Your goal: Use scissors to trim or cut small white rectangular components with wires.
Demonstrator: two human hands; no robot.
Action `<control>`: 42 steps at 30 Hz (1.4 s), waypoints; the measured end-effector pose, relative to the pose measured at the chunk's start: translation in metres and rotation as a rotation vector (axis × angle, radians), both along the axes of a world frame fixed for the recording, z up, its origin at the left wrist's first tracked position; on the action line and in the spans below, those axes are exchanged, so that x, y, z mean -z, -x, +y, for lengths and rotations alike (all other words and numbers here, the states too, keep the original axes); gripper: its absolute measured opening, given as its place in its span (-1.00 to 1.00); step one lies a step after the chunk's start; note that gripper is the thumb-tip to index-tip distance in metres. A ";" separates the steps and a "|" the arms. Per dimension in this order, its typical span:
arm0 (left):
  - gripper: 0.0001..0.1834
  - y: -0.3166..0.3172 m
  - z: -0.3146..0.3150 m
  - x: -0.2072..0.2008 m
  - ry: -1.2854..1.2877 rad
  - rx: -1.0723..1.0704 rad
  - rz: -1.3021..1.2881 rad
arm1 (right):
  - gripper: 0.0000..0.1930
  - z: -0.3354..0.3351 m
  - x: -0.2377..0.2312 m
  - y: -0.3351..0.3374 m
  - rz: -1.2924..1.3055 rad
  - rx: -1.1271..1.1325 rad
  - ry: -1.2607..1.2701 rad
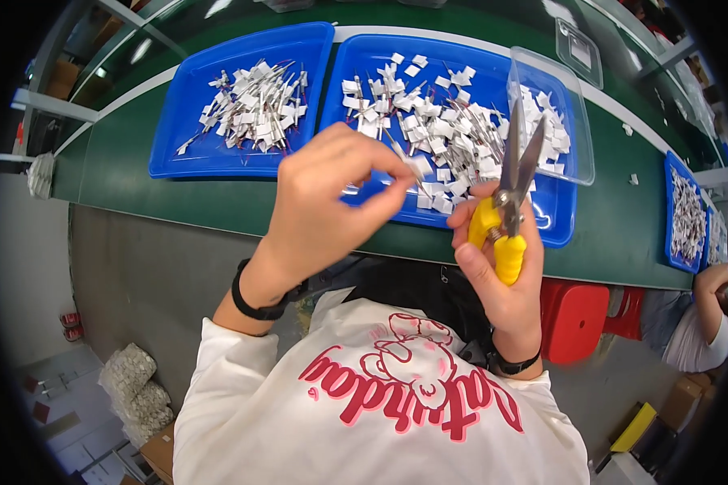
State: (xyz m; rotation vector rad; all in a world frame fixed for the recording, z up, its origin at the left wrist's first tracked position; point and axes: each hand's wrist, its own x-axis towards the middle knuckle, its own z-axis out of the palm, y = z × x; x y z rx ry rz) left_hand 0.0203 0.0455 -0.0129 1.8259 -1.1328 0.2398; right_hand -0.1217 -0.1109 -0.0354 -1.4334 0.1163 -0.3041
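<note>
My left hand (pixel 323 198) is closed in a pinch on a small thin part with a white tag (pixel 416 167), held above the larger blue tray (pixel 364 194). In my right hand (pixel 518 303) is a pair of scissors (pixel 510 257) with yellow handles and a spring. Its blades point away from me and stand apart, with nothing seen between them. Many slim metal parts with white tags (pixel 461 133) lie heaped in that tray. More of the same tagged parts (pixel 259 109) fill the middle of the blue tray (pixel 168 149) on the left.
A clear plastic lid or box (pixel 581 153) overlaps the larger tray's right end. Another clear container (pixel 578 50) sits farther back on the green table (pixel 623 218). At far right are a third blue tray (pixel 678 257) and another person's arm (pixel 710 293). A red stool (pixel 574 323) stands below.
</note>
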 end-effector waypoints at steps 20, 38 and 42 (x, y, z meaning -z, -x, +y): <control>-0.83 0.047 -0.017 0.030 0.324 0.231 1.047 | -0.60 0.006 -0.001 -0.010 -0.045 0.160 -0.006; -0.87 0.024 -0.005 -0.013 0.474 0.172 1.190 | -0.42 0.003 0.009 0.001 0.016 -0.158 0.108; -0.87 0.024 -0.006 -0.012 0.466 0.154 1.163 | -0.41 -0.001 0.010 0.003 0.022 -0.176 0.179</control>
